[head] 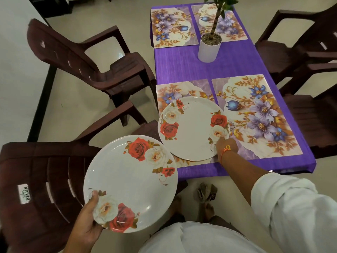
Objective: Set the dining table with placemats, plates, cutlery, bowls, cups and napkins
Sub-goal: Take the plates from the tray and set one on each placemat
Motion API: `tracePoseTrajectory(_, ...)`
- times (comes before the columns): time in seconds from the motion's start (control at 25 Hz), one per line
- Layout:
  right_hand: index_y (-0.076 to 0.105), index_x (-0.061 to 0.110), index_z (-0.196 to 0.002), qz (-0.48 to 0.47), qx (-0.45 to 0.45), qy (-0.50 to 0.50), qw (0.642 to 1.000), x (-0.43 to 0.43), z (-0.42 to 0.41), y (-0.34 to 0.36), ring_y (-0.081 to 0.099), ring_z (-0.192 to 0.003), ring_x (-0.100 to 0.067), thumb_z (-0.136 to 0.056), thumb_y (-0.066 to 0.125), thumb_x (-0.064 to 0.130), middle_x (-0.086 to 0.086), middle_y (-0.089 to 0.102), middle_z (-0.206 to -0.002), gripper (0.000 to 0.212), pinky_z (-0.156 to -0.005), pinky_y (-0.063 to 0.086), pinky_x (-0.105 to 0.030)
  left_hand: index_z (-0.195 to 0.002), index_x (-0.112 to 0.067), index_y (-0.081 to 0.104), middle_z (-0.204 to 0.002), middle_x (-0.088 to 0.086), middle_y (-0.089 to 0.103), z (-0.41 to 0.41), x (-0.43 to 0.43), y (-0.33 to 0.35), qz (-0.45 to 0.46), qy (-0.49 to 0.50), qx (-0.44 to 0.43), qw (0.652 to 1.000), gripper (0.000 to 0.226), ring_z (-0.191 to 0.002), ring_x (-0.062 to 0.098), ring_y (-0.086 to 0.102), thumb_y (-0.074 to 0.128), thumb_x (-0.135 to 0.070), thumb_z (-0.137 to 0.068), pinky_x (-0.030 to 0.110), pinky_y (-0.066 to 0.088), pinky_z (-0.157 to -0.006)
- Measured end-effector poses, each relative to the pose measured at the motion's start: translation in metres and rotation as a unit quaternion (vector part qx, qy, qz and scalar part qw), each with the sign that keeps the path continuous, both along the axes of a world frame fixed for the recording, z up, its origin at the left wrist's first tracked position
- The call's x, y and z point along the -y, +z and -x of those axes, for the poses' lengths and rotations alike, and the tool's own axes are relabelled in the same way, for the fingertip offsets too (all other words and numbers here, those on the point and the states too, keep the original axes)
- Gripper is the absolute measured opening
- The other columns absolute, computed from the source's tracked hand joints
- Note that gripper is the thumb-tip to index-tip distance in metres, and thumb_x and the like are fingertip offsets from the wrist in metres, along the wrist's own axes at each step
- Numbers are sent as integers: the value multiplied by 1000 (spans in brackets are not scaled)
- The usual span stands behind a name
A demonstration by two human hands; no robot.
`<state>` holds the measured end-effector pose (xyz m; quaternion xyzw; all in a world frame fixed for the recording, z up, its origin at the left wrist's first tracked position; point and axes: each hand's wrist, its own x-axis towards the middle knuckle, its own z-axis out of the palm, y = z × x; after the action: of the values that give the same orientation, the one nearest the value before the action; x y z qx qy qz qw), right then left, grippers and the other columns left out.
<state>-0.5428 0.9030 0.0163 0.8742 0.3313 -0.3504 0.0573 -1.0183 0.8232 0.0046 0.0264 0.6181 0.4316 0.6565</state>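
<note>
A first plate (193, 128), white and round with red and cream roses printed on two opposite sides, is recorded on the placemat (167, 92) at the near left corner of the table (200, 66), its right rim pinched by the right hand (227, 146). A second plate (127, 179) of like pattern is held off that corner, its near rim gripped by the left hand (85, 223), thumb on top.

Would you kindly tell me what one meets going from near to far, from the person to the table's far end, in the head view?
Held plate in the left hand → second plate, gripped at its rim by the right hand, on the near-left placemat → white plant pot → far-left placemat.
</note>
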Motion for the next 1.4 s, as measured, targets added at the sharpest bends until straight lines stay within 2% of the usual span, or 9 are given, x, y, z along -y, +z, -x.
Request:
tracePoseTrajectory(0.2,62,-1,-124,-140,34,-131,981,1,0,9,63,-108,-32,-103,52,41,-19,67,-121,48,-86,49,-35,-119,-16,71,-123,15,69,-35,-13,19,-40,-63,4,997,37,-114,34,67,50,-40,-102,54,55,-91)
tracePoseTrajectory(0.36,65,0,-120,-156,25,-106,982,10,-6,17,64,-110,-32,-99,57,47,-17,68,-118,52,-79,45,-31,-121,-15,69,-121,15,71,-71,-25,30,-60,-90,6,994,38,-105,31,72,46,-40,-104,49,58,-87)
tracePoseTrajectory(0.44,68,2,-100,-221,1,-111,969,12,-6,30,65,-101,-34,-102,48,50,-18,69,-104,52,-76,40,-29,-125,-13,66,-120,15,71,-94,-30,37,-63,-108,26,992,41,-102,29,73,46,-40,-103,48,59,-86)
tracePoseTrajectory(0.6,71,14,-84,-266,-322,-202,886,20,-13,56,71,-78,-22,-93,31,78,-9,74,-85,76,-75,55,-33,-126,-13,65,-123,16,70,-149,-33,48,-88,-155,43,983,40,-110,33,70,47,-39,-102,51,55,-93)
tracePoseTrajectory(0.68,75,19,-96,-287,-328,-163,885,36,-35,59,72,-88,-20,-78,34,92,-6,76,-93,86,-84,57,-38,-132,-11,62,-131,18,65,-182,-28,53,-107,-182,60,976,45,-120,37,64,51,-40,-99,57,49,-101)
tracePoseTrajectory(0.88,73,23,-79,-380,-178,-48,906,97,-127,51,63,-64,-9,-93,69,39,5,71,-70,22,-59,49,-27,-138,-11,59,-138,20,60,-271,2,62,-116,-214,84,966,51,-126,40,58,57,-40,-96,61,38,-112)
tracePoseTrajectory(1.08,65,26,-63,-390,-174,-46,903,152,-219,47,56,-50,2,-93,72,34,13,60,-51,31,-47,36,-13,-138,-15,58,-133,15,65,-371,66,69,-116,-197,50,972,52,-123,36,62,48,-47,-98,58,48,-102)
tracePoseTrajectory(1.28,70,19,-96,-400,-158,-16,903,186,-282,60,60,-70,-7,-100,61,34,9,63,-73,18,-59,43,-20,-137,-15,59,-134,18,64,-430,112,77,-96,-194,15,976,69,-122,37,62,47,-65,-90,59,46,-105)
tracePoseTrajectory(1.4,60,9,-108,-401,-177,-32,898,184,-304,58,67,-87,-24,-102,54,40,-8,69,-94,32,-73,59,-39,-138,-19,59,-138,18,61,-448,122,80,-99,-167,24,981,64,-127,40,58,52,-61,-91,63,35,-113)
